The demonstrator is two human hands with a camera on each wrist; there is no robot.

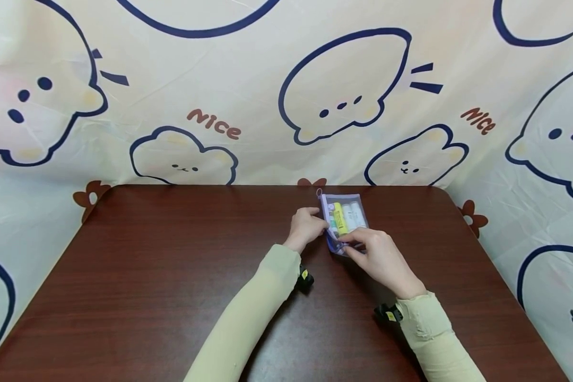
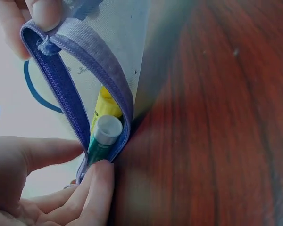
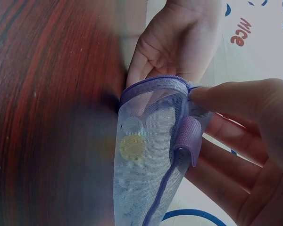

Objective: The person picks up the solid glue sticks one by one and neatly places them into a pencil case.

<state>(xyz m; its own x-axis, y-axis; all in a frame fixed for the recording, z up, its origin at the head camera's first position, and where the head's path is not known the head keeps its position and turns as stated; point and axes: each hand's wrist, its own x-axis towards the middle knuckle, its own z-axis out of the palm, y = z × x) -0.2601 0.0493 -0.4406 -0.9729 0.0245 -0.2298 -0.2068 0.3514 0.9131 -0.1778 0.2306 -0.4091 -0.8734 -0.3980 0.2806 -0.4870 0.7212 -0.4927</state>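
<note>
A purple-edged mesh zip pouch (image 1: 349, 197) lies near the table's far edge. Its zip mouth (image 2: 114, 63) gapes in the left wrist view. Inside are a yellow tube (image 1: 340, 218), white tubes (image 1: 354, 214) and a green tube (image 2: 99, 151) with a pale cap (image 2: 108, 128). My left hand (image 1: 305, 228) pinches one end of the mouth between thumb and fingers. At the other end, my right hand (image 1: 382, 260) pinches the zip edge; its thumb (image 3: 226, 100) presses there, beside a small purple fabric tab (image 3: 188, 139).
The dark brown wooden table (image 1: 172, 276) stretches to the left and in front of the pouch. A printed cloth (image 1: 258, 79) hangs behind the table and along both sides. Each wrist bears a small black camera (image 1: 305, 279).
</note>
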